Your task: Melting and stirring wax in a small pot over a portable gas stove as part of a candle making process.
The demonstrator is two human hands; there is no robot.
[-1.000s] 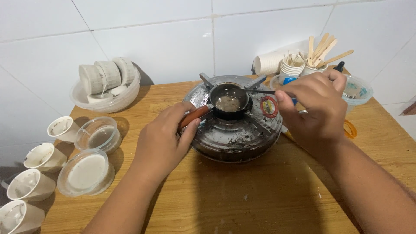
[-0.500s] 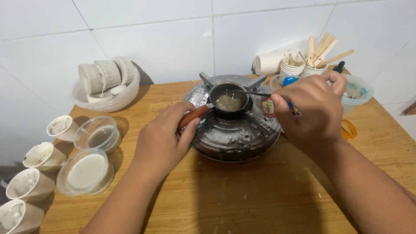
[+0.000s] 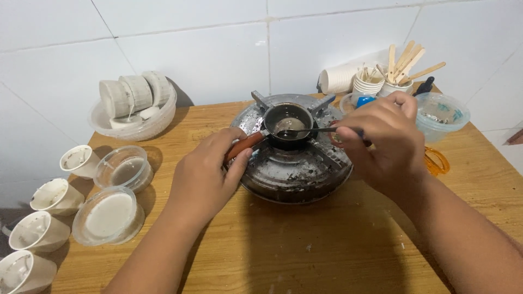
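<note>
A small dark pot [image 3: 289, 126] with pale melted stuff inside sits on the metal arms of a round, soot-stained stove [image 3: 294, 163]. My left hand [image 3: 207, 174] grips the pot's orange-brown handle [image 3: 244, 145]. My right hand [image 3: 381, 144] pinches a thin metal spoon [image 3: 308, 131] whose bowl dips into the pot near its front rim.
On a wooden table [image 3: 327, 245]: at the left, several white cups [image 3: 49, 197], two clear tubs [image 3: 109, 215] and a bowl of pale ribbed moulds [image 3: 133, 103]. At the back right, cups of wooden sticks [image 3: 400, 68], a clear tub [image 3: 444, 114] and a white paper roll [image 3: 338, 80].
My right hand has slid left and down, bringing the spoon from the pot's far rim to its near side. My left hand and the pot have stayed still.
</note>
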